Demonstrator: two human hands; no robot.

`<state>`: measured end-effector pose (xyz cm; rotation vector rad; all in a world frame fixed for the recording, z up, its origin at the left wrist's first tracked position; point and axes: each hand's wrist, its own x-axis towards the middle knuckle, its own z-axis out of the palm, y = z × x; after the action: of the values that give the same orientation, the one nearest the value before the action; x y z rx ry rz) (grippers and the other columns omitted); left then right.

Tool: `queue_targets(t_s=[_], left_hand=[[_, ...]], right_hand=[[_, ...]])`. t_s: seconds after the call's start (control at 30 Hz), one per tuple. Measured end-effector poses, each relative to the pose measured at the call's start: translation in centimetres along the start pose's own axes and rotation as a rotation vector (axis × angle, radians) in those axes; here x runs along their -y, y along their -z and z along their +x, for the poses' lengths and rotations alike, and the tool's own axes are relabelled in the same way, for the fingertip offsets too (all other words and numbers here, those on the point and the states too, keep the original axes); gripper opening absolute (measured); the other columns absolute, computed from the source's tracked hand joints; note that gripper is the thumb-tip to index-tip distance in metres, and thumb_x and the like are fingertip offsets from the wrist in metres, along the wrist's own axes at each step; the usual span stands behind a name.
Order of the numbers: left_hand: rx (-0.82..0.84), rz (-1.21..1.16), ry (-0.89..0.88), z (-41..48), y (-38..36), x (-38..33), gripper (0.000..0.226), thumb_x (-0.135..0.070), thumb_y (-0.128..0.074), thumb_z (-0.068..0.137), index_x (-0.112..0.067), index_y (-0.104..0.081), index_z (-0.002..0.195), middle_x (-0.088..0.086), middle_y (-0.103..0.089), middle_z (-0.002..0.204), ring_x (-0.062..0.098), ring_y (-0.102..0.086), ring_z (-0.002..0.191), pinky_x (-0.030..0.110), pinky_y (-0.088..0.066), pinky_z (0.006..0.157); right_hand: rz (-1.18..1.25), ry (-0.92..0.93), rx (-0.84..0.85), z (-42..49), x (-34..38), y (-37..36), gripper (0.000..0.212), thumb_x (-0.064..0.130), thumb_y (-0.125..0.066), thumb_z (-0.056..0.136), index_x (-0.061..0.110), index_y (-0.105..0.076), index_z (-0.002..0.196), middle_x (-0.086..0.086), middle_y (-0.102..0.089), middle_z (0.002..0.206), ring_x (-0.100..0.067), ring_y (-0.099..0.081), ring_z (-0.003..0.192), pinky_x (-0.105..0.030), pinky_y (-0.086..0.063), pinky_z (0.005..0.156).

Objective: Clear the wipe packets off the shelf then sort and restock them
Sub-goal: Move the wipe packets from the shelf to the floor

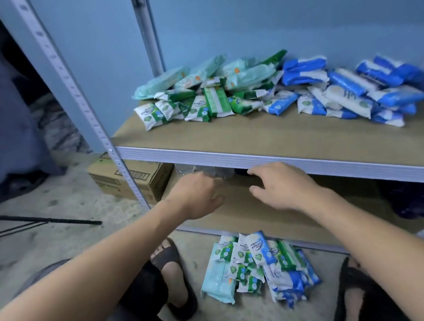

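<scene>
The right hand is relaxed and empty under the shelf edge; for the left hand I cannot tell the grip. One heap of wipe packets lies above both hands, a second heap below them.

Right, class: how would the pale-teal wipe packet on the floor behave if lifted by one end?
The pale-teal packet looks soft and creased, so it would probably sag. Its film wrapper may be slippery. Flat, it should slide, not roll.

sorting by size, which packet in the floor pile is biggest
The pale teal packet at the left edge of the pile; the rest are small green or blue ones.
</scene>
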<state>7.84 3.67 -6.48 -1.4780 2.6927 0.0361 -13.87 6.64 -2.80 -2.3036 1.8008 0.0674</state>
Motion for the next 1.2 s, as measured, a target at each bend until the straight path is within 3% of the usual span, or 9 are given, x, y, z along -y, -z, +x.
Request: queue_targets(t_s=[0.1,0.27,0.37,0.57,0.7,0.8,1.03,1.2], left_hand=[[-0.099,-0.031,-0.015,-0.1,3.5,1.6,0.036,-0.044,-0.053,0.095,-0.028,-0.064,0.126,0.0,-0.068,0.117,0.027,-0.062,0.107,0.037,-0.052,0.079],[-0.178,-0.033,0.099,1.1,6.3,5.2,0.039,-0.043,-0.053,0.097,-0.026,-0.06,0.132,-0.002,-0.064,0.127,0.025,-0.057,0.115,0.04,-0.053,0.082],[-0.217,-0.042,0.205,2.1,6.5,7.5,0.047,-0.043,-0.053,0.097,-0.022,-0.053,0.14,0.003,-0.06,0.136,0.027,-0.056,0.119,0.04,-0.053,0.086],[-0.318,-0.095,0.433,4.1,5.0,11.9,0.049,-0.047,-0.051,0.098,-0.016,-0.054,0.137,0.004,-0.054,0.144,0.028,-0.053,0.127,0.043,-0.053,0.09],[-0.354,-0.249,0.558,5.7,3.5,14.8,0.061,-0.049,-0.05,0.099,-0.019,-0.039,0.151,0.004,-0.032,0.162,0.029,-0.038,0.142,0.043,-0.043,0.107],[-0.332,-0.323,0.595,7.0,2.5,16.7,0.064,-0.052,-0.049,0.099,-0.022,-0.036,0.154,0.0,-0.026,0.165,0.03,-0.038,0.143,0.041,-0.04,0.11],[-0.381,-0.379,0.623,9.3,1.6,18.9,0.065,-0.06,-0.053,0.095,-0.032,-0.041,0.152,-0.007,-0.026,0.164,0.029,-0.039,0.143,0.039,-0.038,0.109],[-0.403,-0.327,0.621,9.2,1.5,19.3,0.066,-0.066,-0.057,0.089,-0.033,-0.05,0.146,-0.007,-0.035,0.16,0.03,-0.047,0.136,0.039,-0.042,0.104]], right_hand=[[0.014,0.023,-0.082,0.9,0.0,3.8,0.044,0.041,-0.05,0.096,0.026,-0.053,0.138,-0.002,-0.059,0.136,-0.028,-0.055,0.121,-0.044,-0.05,0.096],[-0.009,0.015,-0.154,3.8,-0.6,7.3,0.052,0.043,-0.051,0.098,0.026,-0.046,0.146,-0.002,-0.056,0.141,-0.023,-0.057,0.114,-0.041,-0.052,0.093],[0.005,0.01,-0.178,6.4,-1.4,7.5,0.054,0.042,-0.053,0.098,0.023,-0.045,0.148,-0.003,-0.052,0.144,-0.025,-0.049,0.13,-0.046,-0.048,0.101],[0.062,-0.037,-0.246,11.7,-2.9,5.8,0.058,0.039,-0.052,0.099,0.017,-0.041,0.152,-0.004,-0.045,0.154,-0.028,-0.04,0.141,-0.046,-0.039,0.112],[0.136,-0.098,-0.312,14.6,-3.9,4.4,0.059,0.039,-0.051,0.102,0.014,-0.038,0.154,-0.006,-0.036,0.159,-0.029,-0.033,0.145,-0.043,-0.031,0.118],[0.213,-0.149,-0.364,15.9,-4.2,3.5,0.056,0.038,-0.052,0.101,0.013,-0.044,0.151,-0.008,-0.039,0.157,-0.028,-0.035,0.144,-0.04,-0.034,0.116],[0.352,-0.208,-0.547,18.2,-4.3,2.0,0.048,0.045,-0.068,0.091,0.013,-0.067,0.126,-0.007,-0.062,0.128,-0.029,-0.055,0.118,-0.043,-0.048,0.1],[0.332,-0.227,-0.626,18.9,-4.0,1.3,0.031,0.033,-0.076,0.08,0.012,-0.073,0.102,-0.006,-0.068,0.106,-0.032,-0.058,0.101,-0.04,-0.046,0.087]])
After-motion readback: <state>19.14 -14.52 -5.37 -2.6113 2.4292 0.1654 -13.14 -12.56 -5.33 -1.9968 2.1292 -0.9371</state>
